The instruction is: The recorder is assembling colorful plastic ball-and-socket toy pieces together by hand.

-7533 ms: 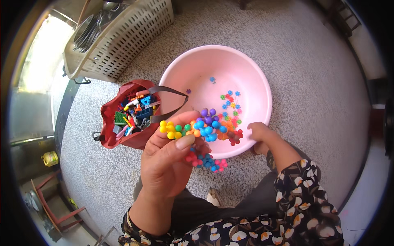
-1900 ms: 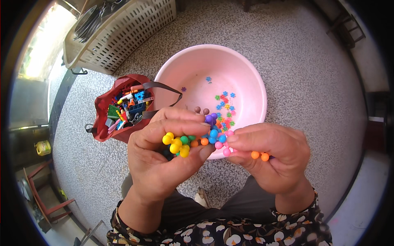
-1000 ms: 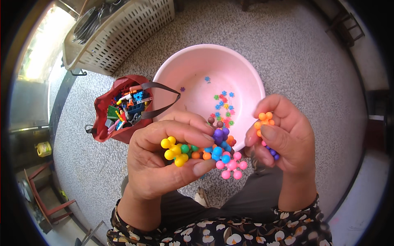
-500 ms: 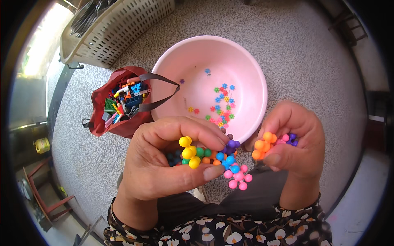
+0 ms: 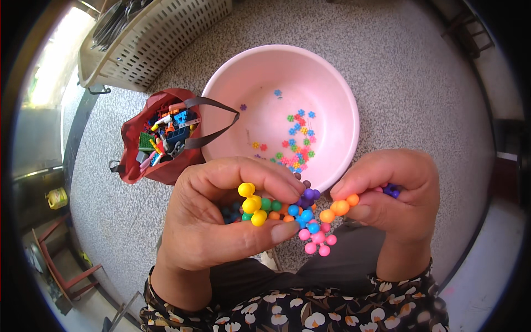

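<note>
My left hand [image 5: 221, 207] is closed around a joined cluster of snowflake-shaped building pieces with ball tips. In it show a yellow piece [image 5: 251, 204], a green one, a blue piece [image 5: 303, 217], a purple one [image 5: 310, 196] and a pink piece [image 5: 318, 239] hanging at the lower right. Between thumb and forefinger, my right hand [image 5: 395, 191] pinches an orange ball-tipped piece [image 5: 341, 208], close beside the blue and pink pieces; whether they touch I cannot tell. A purple piece [image 5: 391, 190] and a bit of pink stick out behind my right thumb.
A pink basin [image 5: 221, 72] stands ahead on the speckled floor [image 5: 409, 94], with many small coloured flower-shaped pieces inside. Left of it sits a red bag [image 5: 130, 141] of mixed toy bricks, its strap over the basin rim. A pale perforated basket [image 5: 160, 47] is at the upper left.
My right hand has moved left and slightly down, bringing the orange piece from apart to right beside the cluster. The orange piece has turned edge-on. My left hand has barely moved.
</note>
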Motion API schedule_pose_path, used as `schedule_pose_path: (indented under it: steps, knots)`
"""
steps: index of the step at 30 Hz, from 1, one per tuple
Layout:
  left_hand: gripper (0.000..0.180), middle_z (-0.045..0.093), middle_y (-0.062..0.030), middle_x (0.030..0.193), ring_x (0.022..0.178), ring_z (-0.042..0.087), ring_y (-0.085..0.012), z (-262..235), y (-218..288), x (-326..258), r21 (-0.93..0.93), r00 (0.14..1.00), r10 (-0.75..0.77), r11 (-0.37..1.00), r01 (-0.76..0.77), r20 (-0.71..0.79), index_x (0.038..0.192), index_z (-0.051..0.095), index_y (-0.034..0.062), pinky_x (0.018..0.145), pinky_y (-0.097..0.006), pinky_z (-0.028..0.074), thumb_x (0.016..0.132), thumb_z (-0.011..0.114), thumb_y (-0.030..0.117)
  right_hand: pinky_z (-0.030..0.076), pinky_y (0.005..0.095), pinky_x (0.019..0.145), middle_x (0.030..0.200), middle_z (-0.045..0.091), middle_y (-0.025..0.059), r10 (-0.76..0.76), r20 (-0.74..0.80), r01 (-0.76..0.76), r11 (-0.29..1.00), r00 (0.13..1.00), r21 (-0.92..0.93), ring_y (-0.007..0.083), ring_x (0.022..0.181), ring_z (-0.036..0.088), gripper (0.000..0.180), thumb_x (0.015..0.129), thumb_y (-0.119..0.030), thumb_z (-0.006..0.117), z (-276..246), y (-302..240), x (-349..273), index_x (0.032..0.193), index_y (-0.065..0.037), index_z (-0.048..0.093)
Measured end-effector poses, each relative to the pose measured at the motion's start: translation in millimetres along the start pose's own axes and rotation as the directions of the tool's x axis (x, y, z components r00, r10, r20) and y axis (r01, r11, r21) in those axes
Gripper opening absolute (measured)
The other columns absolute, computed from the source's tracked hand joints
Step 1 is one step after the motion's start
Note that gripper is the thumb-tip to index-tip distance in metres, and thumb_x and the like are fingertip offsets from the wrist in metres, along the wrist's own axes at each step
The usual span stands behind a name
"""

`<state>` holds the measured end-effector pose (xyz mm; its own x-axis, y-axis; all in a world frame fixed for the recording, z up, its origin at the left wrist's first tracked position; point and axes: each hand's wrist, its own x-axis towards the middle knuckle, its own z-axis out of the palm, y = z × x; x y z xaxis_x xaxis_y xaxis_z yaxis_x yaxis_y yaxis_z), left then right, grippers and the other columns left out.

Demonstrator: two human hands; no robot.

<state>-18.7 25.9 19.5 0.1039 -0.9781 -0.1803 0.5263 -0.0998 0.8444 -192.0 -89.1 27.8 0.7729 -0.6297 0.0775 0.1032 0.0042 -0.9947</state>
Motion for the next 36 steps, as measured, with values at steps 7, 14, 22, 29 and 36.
schedule_pose_path:
  steps: [7,14,22,29,36]
  knots:
    - [0.026,0.060,-0.0127,0.089,0.082,0.057,-0.0166,3.1,2.0,-0.6,0.095,0.996,-0.045,0.994,0.052,-0.071,0.083,0.060,-0.0026,0.077,-0.027,0.043,0.058,0.067,-0.005,0.045,0.0221,0.052,0.064,0.062,0.0086,-0.173,0.130,0.206,0.924,0.976,-0.322,0.0146,0.056,0.059,0.014,0.074,-0.014,0.067,1.0,1.6,3.8,0.075,0.000,0.064]
    - [0.025,0.059,-0.0145,0.086,0.082,0.056,-0.0190,7.1,4.2,1.3,0.144,0.980,-0.111,0.980,0.136,-0.165,0.079,0.061,-0.0030,0.077,-0.029,0.042,0.054,0.067,-0.002,0.045,0.0235,0.048,0.064,0.062,0.0049,-0.420,0.228,0.466,0.645,0.878,-0.606,0.0159,0.053,0.059,0.009,0.071,-0.014,0.066,-1.1,10.0,2.1,0.072,-0.006,0.063]
    - [0.024,0.061,-0.0130,0.088,0.083,0.057,-0.0174,-2.5,-6.5,1.9,0.151,0.993,-0.052,0.986,0.067,-0.104,0.083,0.063,-0.0041,0.078,-0.028,0.044,0.059,0.066,-0.005,0.045,0.0246,0.047,0.064,0.062,0.0035,-0.458,0.258,0.501,0.554,0.850,-0.665,0.0155,0.053,0.060,0.010,0.068,-0.014,0.067,0.7,12.5,3.0,0.073,-0.007,0.064]
    - [0.024,0.062,-0.0112,0.089,0.084,0.058,-0.0156,-7.8,-9.4,2.5,0.169,0.998,-0.043,0.984,0.050,-0.045,0.087,0.064,-0.0031,0.079,-0.027,0.043,0.063,0.067,-0.007,0.045,0.0245,0.045,0.064,0.062,0.0048,-0.471,0.246,0.491,0.517,0.847,-0.701,0.0159,0.051,0.059,0.011,0.064,-0.010,0.069,5.3,11.9,0.3,0.074,-0.007,0.064]
    - [0.024,0.062,-0.0111,0.089,0.084,0.058,-0.0154,-5.5,-10.4,4.5,0.149,0.997,-0.051,0.987,0.058,-0.051,0.087,0.064,-0.0033,0.078,-0.027,0.044,0.064,0.066,-0.008,0.044,0.0245,0.044,0.064,0.062,0.0068,-0.461,0.240,0.485,0.538,0.854,-0.689,0.0175,0.049,0.058,0.010,0.066,-0.009,0.068,4.0,11.2,-0.2,0.075,-0.006,0.065]
